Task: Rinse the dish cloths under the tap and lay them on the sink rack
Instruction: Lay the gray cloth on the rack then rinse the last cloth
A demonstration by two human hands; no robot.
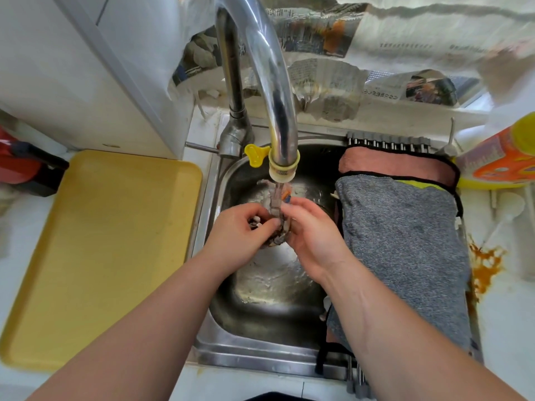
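Water runs from the chrome tap (282, 146) into the steel sink (260, 299). Under the stream, both hands hold a small bunched grey dish cloth (276, 224). My left hand (240, 230) grips its left side with curled fingers. My right hand (309, 230) grips its right side. On the sink rack (388, 141) over the right half of the sink lie a large grey cloth (405, 256) and, behind it, a pink cloth with black edging (396, 166).
A yellow tray (95, 256) lies on the counter left of the sink. An orange and yellow bottle (503, 157) stands at the right. Orange stains (486, 264) mark the right counter. Newspaper (347, 68) covers the back wall. A red object (20, 166) sits far left.
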